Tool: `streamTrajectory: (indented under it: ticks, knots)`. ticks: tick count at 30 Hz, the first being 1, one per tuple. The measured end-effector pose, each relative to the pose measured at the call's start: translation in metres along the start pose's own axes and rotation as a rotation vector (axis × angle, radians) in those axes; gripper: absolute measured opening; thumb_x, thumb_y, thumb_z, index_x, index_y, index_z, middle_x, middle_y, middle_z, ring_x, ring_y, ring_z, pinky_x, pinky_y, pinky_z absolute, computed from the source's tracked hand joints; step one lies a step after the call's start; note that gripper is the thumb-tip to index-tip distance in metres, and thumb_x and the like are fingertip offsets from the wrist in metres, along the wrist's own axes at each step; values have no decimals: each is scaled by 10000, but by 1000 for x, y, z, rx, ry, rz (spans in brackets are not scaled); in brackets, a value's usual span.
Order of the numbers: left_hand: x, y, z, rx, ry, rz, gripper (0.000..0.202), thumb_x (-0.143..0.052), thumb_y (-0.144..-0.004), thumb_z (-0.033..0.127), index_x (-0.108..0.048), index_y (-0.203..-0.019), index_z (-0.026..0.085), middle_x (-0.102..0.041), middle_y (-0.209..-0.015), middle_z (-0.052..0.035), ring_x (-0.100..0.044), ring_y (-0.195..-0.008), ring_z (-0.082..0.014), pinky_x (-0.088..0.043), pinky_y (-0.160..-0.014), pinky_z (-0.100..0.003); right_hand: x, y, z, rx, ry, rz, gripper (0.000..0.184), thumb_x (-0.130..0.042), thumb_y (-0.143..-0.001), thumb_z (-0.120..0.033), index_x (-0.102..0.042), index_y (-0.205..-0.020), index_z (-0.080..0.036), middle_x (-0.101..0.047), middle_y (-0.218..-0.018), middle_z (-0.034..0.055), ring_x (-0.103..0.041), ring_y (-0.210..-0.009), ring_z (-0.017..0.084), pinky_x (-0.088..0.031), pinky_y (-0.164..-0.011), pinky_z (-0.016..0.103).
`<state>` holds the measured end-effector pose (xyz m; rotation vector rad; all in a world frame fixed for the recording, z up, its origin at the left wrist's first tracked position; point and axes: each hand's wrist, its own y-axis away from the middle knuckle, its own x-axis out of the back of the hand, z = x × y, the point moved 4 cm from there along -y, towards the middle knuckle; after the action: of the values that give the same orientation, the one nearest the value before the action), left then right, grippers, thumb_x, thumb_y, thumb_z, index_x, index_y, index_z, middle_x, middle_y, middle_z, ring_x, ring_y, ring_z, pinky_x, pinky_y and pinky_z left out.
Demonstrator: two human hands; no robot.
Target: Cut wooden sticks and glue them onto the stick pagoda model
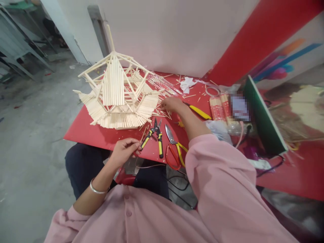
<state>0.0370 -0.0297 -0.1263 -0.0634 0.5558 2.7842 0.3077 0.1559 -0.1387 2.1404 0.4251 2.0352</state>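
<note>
My left hand [126, 151] is at the table's front edge, thumb and fingers closed together beside the wire strippers [160, 140]. Whatever is between those fingertips is too small to make out. Farther out, my right hand [172, 104] reaches down with curled fingers among loose thin wooden sticks [165, 113]; its fingertips touch the pile, and what they grip is hidden. Left of it stands a pagoda-like model [113, 82] built of the same sticks, with a pointed top and a flared lower roof. Scissors [171, 134] with red and yellow handles lie beside the strippers.
Yellow-handled pliers [199, 112] lie right of my right hand on the red table [83, 126]. Behind are bagged sticks [164, 84] and a crumpled tissue [187, 84]. Stick packs [219, 107] and a green board [264, 118] stand at the right. A wall [162, 37] closes off the back.
</note>
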Motion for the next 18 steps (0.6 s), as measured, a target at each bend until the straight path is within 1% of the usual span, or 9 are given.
streamTrajectory:
  ticks: [2, 5, 8, 10, 11, 13, 14, 16, 18]
  knots:
    - [-2, 2, -2, 18, 15, 4, 266, -763, -711, 384, -715, -784, 133, -701, -677, -46, -635, -565, -119, -475, -489, -196, 0, 0, 1, 17, -19, -16, 124, -661, -814, -242, -744, -891, -191, -742, -963, 74, -624, -859, 161, -401, -778, 250]
    - [-5, 7, -4, 30, 26, -3, 224, -750, -720, 355, -706, -764, 140, -697, -671, -42, -627, -550, -113, -458, -474, -189, 4, 15, 5, 15, -56, 34, 133, -613, -836, -205, -716, -835, -122, -731, -908, 112, -611, -801, 154, -400, -741, 245]
    - [-8, 19, 7, -44, -10, -18, 169, -731, -740, 314, -713, -786, 153, -701, -682, -32, -626, -556, -110, -466, -497, -194, 15, 51, 10, -5, -127, 152, 226, -484, -900, -210, -684, -884, -108, -717, -871, 118, -620, -752, 164, -420, -676, 250]
    - [-11, 28, 22, -139, -64, -47, 147, -709, -767, 294, -721, -817, 156, -695, -674, -26, -630, -574, -114, -486, -536, -204, 24, 87, 4, 23, -200, 203, 271, -425, -940, -266, -662, -957, -136, -713, -863, 77, -634, -709, 145, -449, -647, 239]
    - [-13, 32, 30, -187, -94, -59, 151, -696, -785, 293, -725, -839, 155, -691, -669, -25, -632, -580, -117, -491, -544, -208, 28, 107, -3, 62, -264, 229, 282, -422, -949, -318, -654, -980, -160, -707, -849, 51, -638, -689, 134, -466, -640, 235]
    - [-14, 38, 45, -278, -135, -42, 196, -680, -815, 317, -729, -916, 156, -699, -701, -32, -645, -600, -127, -496, -545, -215, 40, 149, -30, 260, -544, 317, 244, -514, -914, -382, -662, -946, -191, -684, -760, 19, -628, -624, 139, -481, -607, 251]
    - [-14, 39, 52, -325, -138, -15, 225, -681, -821, 334, -727, -955, 159, -711, -741, -39, -654, -612, -132, -501, -547, -219, 45, 168, -49, 391, -576, 339, 214, -530, -912, -369, -669, -925, -207, -682, -756, 13, -631, -643, 139, -490, -629, 256]
    - [-12, 40, 62, -405, -128, 19, 241, -689, -822, 349, -730, -968, 162, -723, -789, -46, -660, -616, -133, -512, -551, -227, 54, 200, -88, 633, -530, 426, 194, -493, -942, -286, -675, -921, -221, -698, -854, 28, -649, -782, 145, -503, -736, 275]
    - [-10, 41, 68, -450, -124, 17, 196, -685, -824, 330, -744, -901, 160, -709, -731, -33, -645, -579, -126, -512, -536, -225, 58, 217, -121, 789, -470, 464, 202, -476, -945, -205, -677, -951, -217, -699, -909, 41, -643, -851, 147, -505, -757, 274]
